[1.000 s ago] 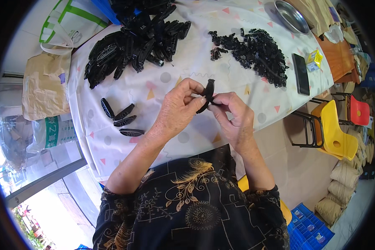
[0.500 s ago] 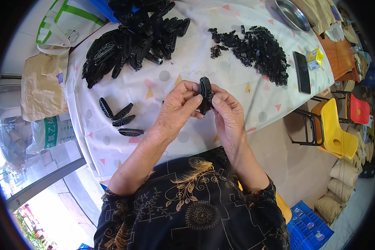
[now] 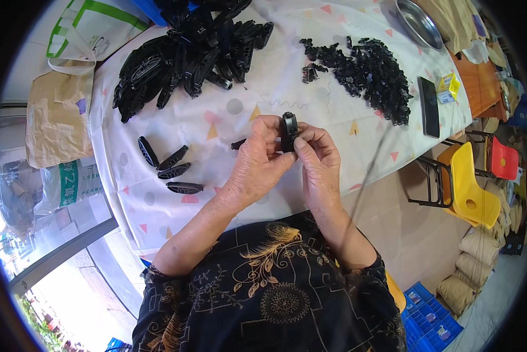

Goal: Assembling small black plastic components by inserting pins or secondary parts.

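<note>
One black part (image 3: 289, 130) was up over the table (image 3: 275, 64), pinched by the left hand's grip (image 3: 256, 165) and the right hand's grip (image 3: 320, 165). Four black pieces (image 3: 185, 188) (long and thin) lay farther left.

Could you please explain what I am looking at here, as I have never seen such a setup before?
There is no machine: these are a person's bare hands, the left hand and the right hand. The view comes from a wide fisheye camera worn on the head, looking down, so straight edges bend. Between them, the hands hold a black part upright above a patterned tablecloth. On the cloth lie a large pile of black parts at the far left, four loose parts nearer, and a heap of small black pieces at the right. Beyond the heap are a phone, a small box and a metal bowl.
</note>
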Motion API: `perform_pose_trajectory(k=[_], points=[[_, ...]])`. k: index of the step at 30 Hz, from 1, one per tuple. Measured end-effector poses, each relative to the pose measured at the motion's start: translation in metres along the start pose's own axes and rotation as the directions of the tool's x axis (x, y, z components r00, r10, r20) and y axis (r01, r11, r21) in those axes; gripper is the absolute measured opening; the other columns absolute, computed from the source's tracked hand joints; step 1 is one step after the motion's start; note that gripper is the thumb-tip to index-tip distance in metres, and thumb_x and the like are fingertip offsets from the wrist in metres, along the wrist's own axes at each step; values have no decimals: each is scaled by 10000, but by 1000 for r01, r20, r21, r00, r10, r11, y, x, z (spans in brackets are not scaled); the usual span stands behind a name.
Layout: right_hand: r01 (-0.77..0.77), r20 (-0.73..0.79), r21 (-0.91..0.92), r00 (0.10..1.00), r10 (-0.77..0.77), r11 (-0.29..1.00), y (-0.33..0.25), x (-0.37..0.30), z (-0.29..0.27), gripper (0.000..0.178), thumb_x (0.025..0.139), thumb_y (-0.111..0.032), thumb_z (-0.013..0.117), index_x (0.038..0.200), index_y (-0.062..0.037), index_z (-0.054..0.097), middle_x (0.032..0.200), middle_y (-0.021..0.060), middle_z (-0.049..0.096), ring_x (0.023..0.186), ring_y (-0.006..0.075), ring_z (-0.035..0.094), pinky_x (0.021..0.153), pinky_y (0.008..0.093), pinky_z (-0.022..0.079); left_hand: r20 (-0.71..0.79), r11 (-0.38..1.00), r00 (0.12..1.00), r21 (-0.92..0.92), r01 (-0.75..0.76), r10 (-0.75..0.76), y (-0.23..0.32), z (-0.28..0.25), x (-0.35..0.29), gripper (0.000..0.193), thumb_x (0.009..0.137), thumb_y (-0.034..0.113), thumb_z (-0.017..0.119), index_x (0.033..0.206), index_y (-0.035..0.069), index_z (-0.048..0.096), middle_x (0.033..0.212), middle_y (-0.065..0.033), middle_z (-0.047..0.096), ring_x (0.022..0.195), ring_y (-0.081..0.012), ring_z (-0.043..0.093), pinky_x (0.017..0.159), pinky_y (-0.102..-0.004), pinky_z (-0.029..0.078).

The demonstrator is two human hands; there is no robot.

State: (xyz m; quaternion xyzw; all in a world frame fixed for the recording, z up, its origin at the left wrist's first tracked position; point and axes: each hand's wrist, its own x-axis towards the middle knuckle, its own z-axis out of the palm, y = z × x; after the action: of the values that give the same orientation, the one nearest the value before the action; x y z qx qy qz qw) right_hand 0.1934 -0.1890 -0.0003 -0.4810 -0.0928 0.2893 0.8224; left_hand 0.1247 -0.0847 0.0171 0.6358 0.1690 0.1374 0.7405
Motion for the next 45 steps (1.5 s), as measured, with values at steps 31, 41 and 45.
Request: perform_pose_trajectory(k=[31, 41, 45], points=[[318, 308, -948, 933, -184, 23, -42, 140, -26, 81, 876, -105, 616, 912, -34, 629, 777, 73, 593, 667, 188, 600, 603, 308, 459, 276, 326, 928, 879, -348, 249, 42, -94, 75, 207, 789, 87, 581, 994, 107, 605, 836, -74, 574, 744, -260, 619, 633, -371, 509], [424, 424, -905, 905, -18, 22, -43, 155, -19, 149, 801, -42, 677, 934, -35, 611, 819, 88, 599, 697, 249, 613, 634, 313, 487, 524, -274, 850, 827, -491, 58, 59, -116, 156, 158, 760, 38, 560, 906, 92, 586, 1146, -86, 514, 1173, -244, 455, 1016, -455, 329], [321, 337, -888, 941, -8, 329, -32, 138, -35, 222, 747, 47, 711, 928, 9, 588, 850, 57, 629, 746, 112, 598, 670, 244, 495, 613, -299, 790, 752, -588, -14, 60, -119, 152, 169, 769, 55, 566, 935, 91, 568, 1202, -80, 506, 1253, -249, 418, 1049, -451, 312]])
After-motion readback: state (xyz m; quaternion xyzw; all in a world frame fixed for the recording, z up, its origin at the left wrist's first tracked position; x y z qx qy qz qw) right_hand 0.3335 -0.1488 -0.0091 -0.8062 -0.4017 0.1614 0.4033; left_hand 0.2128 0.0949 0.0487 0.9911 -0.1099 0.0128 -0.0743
